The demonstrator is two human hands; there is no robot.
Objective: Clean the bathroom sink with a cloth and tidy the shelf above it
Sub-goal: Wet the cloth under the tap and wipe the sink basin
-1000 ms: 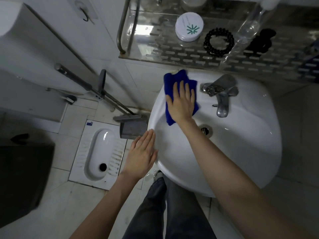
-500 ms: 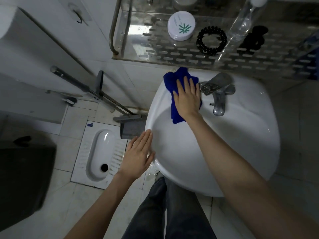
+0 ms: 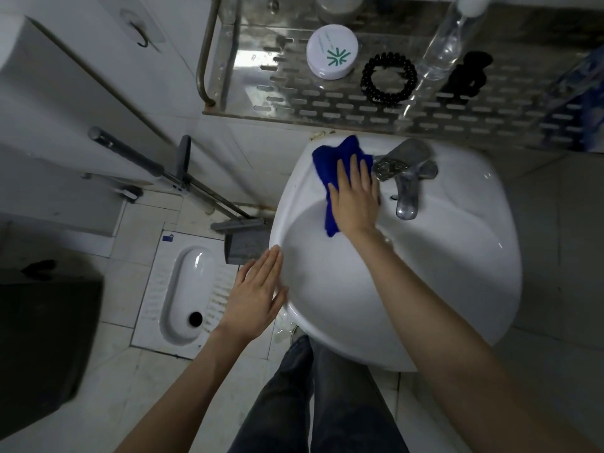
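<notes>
Stage: wiping in hand at the rear left ledge of the sink [image 3: 474, 256]; shelf [image 3: 294, 103] judged not yet tidied, with loose items scattered on it.
Cloth [image 3: 330, 161]: blue and crumpled, on the ledge just left of the faucet [image 3: 407, 191], its lower end trailing over the inner edge into the bowl.
Right hand [image 3: 354, 197]: laid flat on the cloth, fingers straight, pressing down; nothing pinched or curled round.
Left hand [image 3: 255, 289]: palm down, fingers extended, resting against the left outer rim of the sink; holding nothing.
Cloth handling: soft, light, limp; apt to bunch and slide under a flat palm on glazed ceramic. Possibly damp, not confirmable from this view. Best driven by palm pressure at its middle; for lifting, a pinch at a gathered fold.
Shelf contents: white round tin [image 3: 331, 52], black bead bracelet [image 3: 389, 78], clear bottle [image 3: 444, 50], black hair clip [image 3: 467, 76].
Shelf item handling: tin rigid and light, to be taken at the rim; bracelet loose, to be hooked; bottle tall and tip-prone, to be held at the body.
Risk: knuckles close to the faucet base.
</notes>
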